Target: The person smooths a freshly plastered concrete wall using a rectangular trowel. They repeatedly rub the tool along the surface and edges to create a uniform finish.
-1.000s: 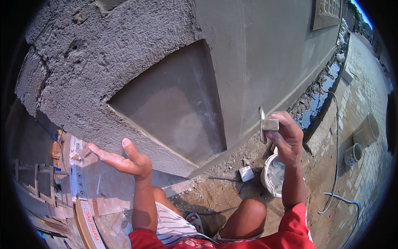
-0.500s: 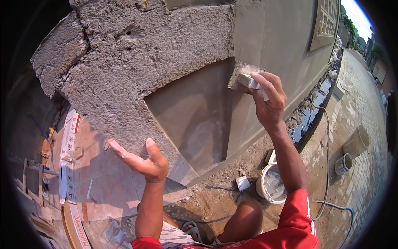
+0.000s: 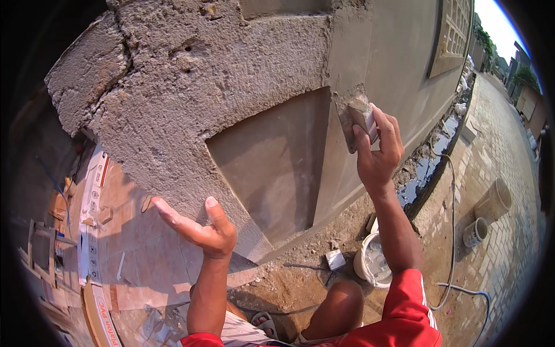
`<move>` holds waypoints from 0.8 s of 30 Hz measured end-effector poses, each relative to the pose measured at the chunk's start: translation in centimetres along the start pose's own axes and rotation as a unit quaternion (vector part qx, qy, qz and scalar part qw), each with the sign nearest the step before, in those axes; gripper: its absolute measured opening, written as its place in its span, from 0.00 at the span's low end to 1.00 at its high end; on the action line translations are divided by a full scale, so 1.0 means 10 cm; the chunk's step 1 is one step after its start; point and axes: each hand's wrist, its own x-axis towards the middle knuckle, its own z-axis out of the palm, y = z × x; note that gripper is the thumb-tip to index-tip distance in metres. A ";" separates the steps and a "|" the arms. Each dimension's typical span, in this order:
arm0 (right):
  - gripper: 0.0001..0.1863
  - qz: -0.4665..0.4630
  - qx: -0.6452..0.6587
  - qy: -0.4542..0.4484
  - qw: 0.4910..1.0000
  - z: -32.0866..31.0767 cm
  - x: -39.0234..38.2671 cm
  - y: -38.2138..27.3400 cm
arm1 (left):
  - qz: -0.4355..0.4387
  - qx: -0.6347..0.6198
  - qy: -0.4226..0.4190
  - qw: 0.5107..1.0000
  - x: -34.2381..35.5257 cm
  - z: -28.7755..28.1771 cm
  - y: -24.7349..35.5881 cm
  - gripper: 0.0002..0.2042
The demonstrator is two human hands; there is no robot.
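My right hand [image 3: 383, 153] grips a small plastering float [image 3: 361, 114], with its thin plate and block-like handle, fingers closed around the handle. The plate is up against the grey plastered wall [image 3: 386, 69], just right of a smooth recessed panel [image 3: 272, 165]; whether its whole face touches is unclear. A patch of rougher, wetter mortar shows around its upper edge. My left hand [image 3: 211, 234], its fingers dusted white, is empty and open with thumb and fingers apart. It is in front of the lower part of the rough, unfinished wall face [image 3: 185, 110].
A white bucket [image 3: 359, 263] with greyish mix stands below my right arm. Two more buckets [image 3: 493, 200] [image 3: 475, 232] stand on the paving at right. A hose [image 3: 454, 231] crosses the ground beside a wet gutter [image 3: 425, 170]. Long boxes [image 3: 89, 231] lie at left.
My right hand has turned the float from slanting across the wall to a steeper angle and shifted it slightly right and down. The left hand stays nearly still.
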 end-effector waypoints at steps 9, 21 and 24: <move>0.22 0.131 0.025 -0.025 0.991 0.14 -0.56 0.09 | 0.034 0.005 0.007 0.999 -0.02 0.01 -0.05 0.40; 0.21 0.141 0.039 0.017 0.989 0.29 -0.25 0.01 | 0.032 0.001 0.005 0.999 -0.04 0.03 -0.04 0.41; 0.22 0.190 0.002 -0.048 0.981 0.05 -0.72 -0.02 | 0.038 0.020 -0.001 0.999 -0.01 -0.02 -0.06 0.41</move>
